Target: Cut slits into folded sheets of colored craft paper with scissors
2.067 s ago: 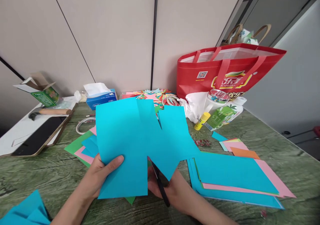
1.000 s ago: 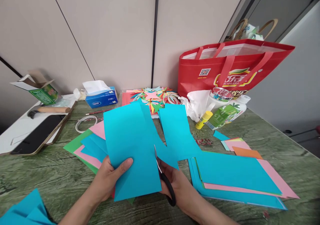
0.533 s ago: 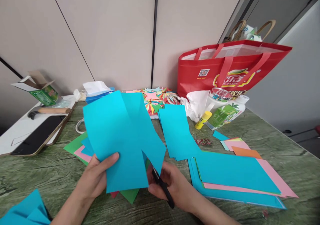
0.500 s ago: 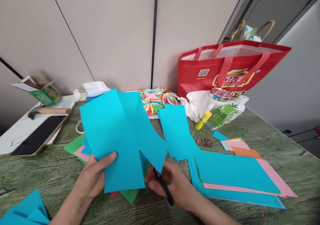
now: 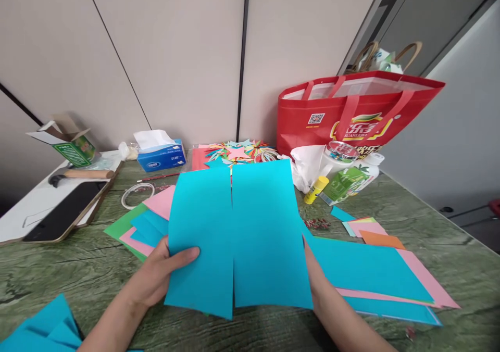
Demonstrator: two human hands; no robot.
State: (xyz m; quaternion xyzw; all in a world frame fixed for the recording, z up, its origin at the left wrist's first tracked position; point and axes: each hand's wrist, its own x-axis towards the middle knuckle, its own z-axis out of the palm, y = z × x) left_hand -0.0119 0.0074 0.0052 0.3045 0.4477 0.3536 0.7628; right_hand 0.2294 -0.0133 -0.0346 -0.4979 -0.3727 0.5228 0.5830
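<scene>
My left hand pinches the left part of a blue paper sheet, thumb in front and fingers behind. A cut line runs down the sheet's middle, gaping at top and bottom; I cannot tell whether the halves still join midway. At the right half, my right hand is at the edge, its fingers mostly hidden behind the paper. The black-handled scissors are out of sight. Beneath and left of the sheet lie pink, green and blue papers.
Stacked blue and pink sheets lie at right, folded blue paper at lower left. Behind stand a tissue box, paper stars, a yellow glue stick and a red bag. A phone and hammer lie at left.
The blue sheet has swung level and moved right and down, facing me with its two halves side by side. My right hand has risen to its right edge; the scissors have gone from view.
</scene>
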